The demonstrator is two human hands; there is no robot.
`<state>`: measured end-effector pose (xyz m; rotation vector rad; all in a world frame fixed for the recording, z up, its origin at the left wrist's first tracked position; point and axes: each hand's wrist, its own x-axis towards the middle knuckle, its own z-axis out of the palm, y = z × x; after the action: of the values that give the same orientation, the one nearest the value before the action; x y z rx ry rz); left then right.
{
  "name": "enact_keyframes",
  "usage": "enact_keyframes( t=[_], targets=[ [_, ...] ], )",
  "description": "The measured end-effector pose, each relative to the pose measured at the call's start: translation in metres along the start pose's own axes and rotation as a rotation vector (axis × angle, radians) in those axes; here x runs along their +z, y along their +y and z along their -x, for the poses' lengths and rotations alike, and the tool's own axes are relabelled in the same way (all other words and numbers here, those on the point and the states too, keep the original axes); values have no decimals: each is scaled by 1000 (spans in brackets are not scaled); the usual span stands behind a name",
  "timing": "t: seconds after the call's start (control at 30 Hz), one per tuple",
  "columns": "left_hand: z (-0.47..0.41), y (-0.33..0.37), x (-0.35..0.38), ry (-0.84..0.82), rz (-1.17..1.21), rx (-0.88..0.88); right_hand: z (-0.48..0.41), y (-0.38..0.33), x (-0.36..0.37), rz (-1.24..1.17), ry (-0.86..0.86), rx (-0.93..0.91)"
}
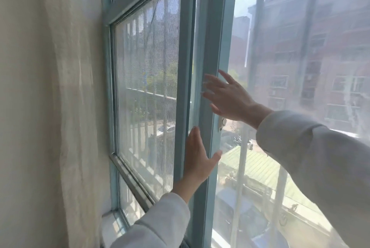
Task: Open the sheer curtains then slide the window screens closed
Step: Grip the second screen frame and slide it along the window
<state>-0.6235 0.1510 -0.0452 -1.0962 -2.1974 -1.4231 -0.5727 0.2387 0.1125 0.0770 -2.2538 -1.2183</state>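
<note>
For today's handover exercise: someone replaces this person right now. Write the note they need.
Left hand: open, flat on the blue window frame.
Right hand: open, fingers spread, against the same frame higher up.
Sheer curtain: bunched against the wall on the left, so this side is open.
Window screen: mesh covers the left pane.
Left: whether another screen needs sliding cannot be told; check the right side.

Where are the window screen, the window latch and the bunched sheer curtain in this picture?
window screen [146, 79]: head view, middle of the mesh.
window latch [222, 123]: head view, its pale body.
sheer curtain [70, 87]: head view, gathered folds at left.
</note>
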Motion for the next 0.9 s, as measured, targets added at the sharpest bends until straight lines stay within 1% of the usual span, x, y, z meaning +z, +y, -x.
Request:
enact_keyframes(
  t=[0.07,0.17,0.27,0.37,0.43,0.63,0.9],
  targets=[
    [-13,0,12,43,17,-9,-10,4,7,50,-17,-35],
    [-21,-1,28,145,26,-98,-25,3,10,43,-43,-87],
    [-25,1,40,299,16,-155,-35,-3,10,-16,-27,-62],
    [-26,-3,47,384,31,-138,-41,-12,12,-78,-33,-23],
    [-28,-6,46,387,50,-125,-47,-15,12,-83,-43,0],
    [-30,-4,33,327,102,-129,-55,-18,8,-35,-117,40],
    [-31,-6,23,250,61,-130,-56,-23,2,-31,-147,67]
  ],
)
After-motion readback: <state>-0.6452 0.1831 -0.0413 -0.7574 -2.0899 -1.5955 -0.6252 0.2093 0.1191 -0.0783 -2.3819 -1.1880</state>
